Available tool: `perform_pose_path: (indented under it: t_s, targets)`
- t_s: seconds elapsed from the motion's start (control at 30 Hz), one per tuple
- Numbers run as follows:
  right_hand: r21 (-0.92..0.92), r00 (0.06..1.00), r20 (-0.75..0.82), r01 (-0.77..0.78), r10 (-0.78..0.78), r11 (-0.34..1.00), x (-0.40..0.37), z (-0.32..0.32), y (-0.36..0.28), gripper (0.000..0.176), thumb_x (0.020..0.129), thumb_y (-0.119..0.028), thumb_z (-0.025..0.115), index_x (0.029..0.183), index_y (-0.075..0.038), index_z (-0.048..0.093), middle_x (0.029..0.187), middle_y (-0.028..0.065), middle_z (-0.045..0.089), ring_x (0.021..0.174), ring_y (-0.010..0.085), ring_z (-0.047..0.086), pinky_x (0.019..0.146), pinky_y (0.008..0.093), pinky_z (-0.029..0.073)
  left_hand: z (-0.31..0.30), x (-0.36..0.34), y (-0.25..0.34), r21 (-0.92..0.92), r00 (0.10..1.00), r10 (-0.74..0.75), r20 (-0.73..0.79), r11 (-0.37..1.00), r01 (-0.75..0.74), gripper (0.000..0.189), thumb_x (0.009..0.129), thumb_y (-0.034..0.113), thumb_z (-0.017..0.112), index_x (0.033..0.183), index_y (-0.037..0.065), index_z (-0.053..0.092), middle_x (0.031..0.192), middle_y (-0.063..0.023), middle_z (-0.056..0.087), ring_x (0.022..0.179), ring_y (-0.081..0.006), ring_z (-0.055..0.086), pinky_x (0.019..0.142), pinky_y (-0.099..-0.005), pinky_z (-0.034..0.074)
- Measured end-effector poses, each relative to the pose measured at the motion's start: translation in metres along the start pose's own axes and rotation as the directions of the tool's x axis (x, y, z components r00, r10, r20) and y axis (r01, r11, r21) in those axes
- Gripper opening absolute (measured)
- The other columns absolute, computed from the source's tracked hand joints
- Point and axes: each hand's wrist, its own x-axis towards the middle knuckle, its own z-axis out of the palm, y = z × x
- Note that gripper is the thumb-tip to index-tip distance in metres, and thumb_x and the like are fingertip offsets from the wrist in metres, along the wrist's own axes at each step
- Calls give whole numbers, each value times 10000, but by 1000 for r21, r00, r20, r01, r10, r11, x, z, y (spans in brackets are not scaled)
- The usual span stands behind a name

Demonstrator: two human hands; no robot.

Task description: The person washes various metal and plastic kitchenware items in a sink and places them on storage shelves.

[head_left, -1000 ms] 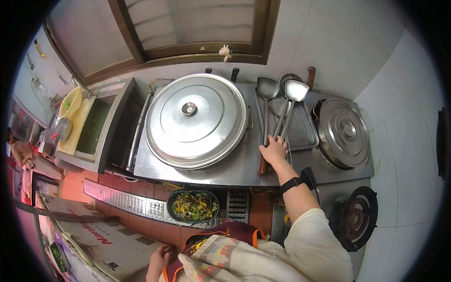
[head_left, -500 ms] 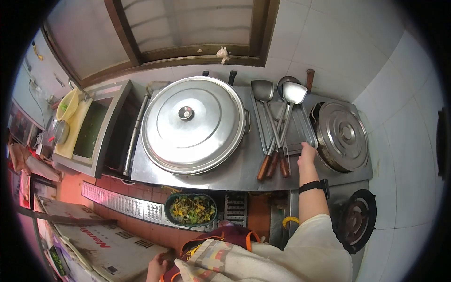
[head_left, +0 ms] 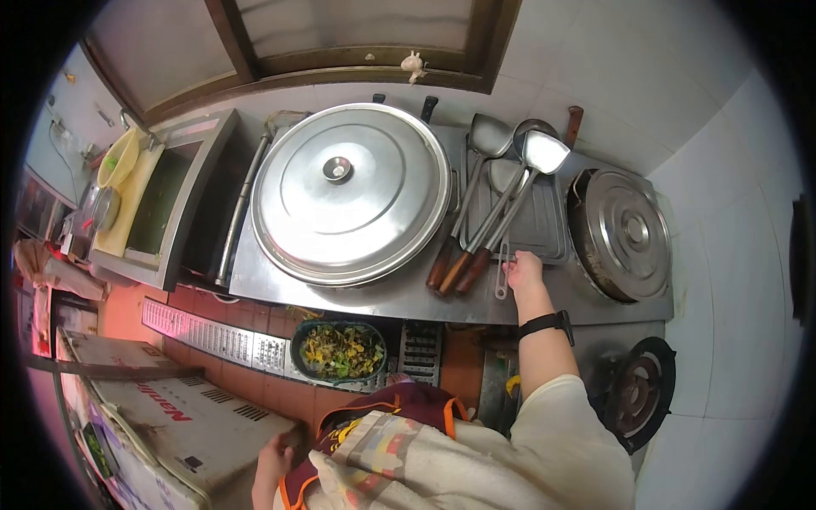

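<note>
My right hand, with a black band on the wrist, is closed on the thin metal handle of a ladle at the front of the metal tray. The ladle's round bowl appears to lie among the other tools. Left of that handle, several wood-handled wok spatulas lean across the tray, their blades toward the wall. Low on the left, my left hand hangs beside a cardboard box, fingers loosely bent and partly hidden, with nothing visible in it.
A large lidded pot covers the middle of the steel counter. To the right stands a smaller lidded pot, with a burner below it. A bin of vegetable scraps sits on the floor; a sink is at left.
My right hand has moved left from the tray's front edge onto the ladle handle. The spatula handles have shifted left and the ladle bowl now shows. The camera view has shifted slightly.
</note>
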Motion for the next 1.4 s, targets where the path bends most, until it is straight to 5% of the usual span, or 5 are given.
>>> perform_pose_path:
  t_s: [0.3,0.6,1.03,1.23,1.4]
  targets:
    - [53,1000,-1,13,-13,999,-20,23,34,243,786,-1,490,991,3,360,808,118,473,613,211,500,498,338,416,6,5,-2,14,999,19,49,1000,-20,375,760,135,547,1123,44,518,900,-190,625,839,-324,610,749,-371,482]
    - [-54,962,248,-105,115,993,-99,9,9,485,864,-148,458,1294,15,304,1332,192,311,1221,286,353,961,497,273,26,3,-28,-75,1000,12,-28,997,-14,382,739,134,572,1112,56,536,901,-176,631,831,-285,624,738,-348,490]
    - [-43,982,-175,60,-66,997,-42,14,-4,565,747,31,474,1184,-113,146,984,175,425,673,235,512,485,312,385,48,-10,-38,-61,994,-92,-54,994,89,427,711,197,613,1117,89,541,937,-152,635,838,-256,634,742,-331,501]
    - [-126,998,-24,50,-54,991,-44,3,1,641,749,-22,533,1255,-104,147,1139,193,396,914,317,520,785,447,428,53,-11,-42,-66,996,-79,-41,995,76,407,723,188,609,1107,73,540,976,-160,623,857,-274,626,750,-339,499]
    - [-853,738,193,452,-647,260,-150,15,13,807,684,-265,652,1349,-113,219,1299,210,310,1211,374,290,973,488,285,45,-28,-20,-87,994,-97,-44,992,93,391,734,173,595,1105,63,540,982,-169,617,889,-297,609,769,-356,486]
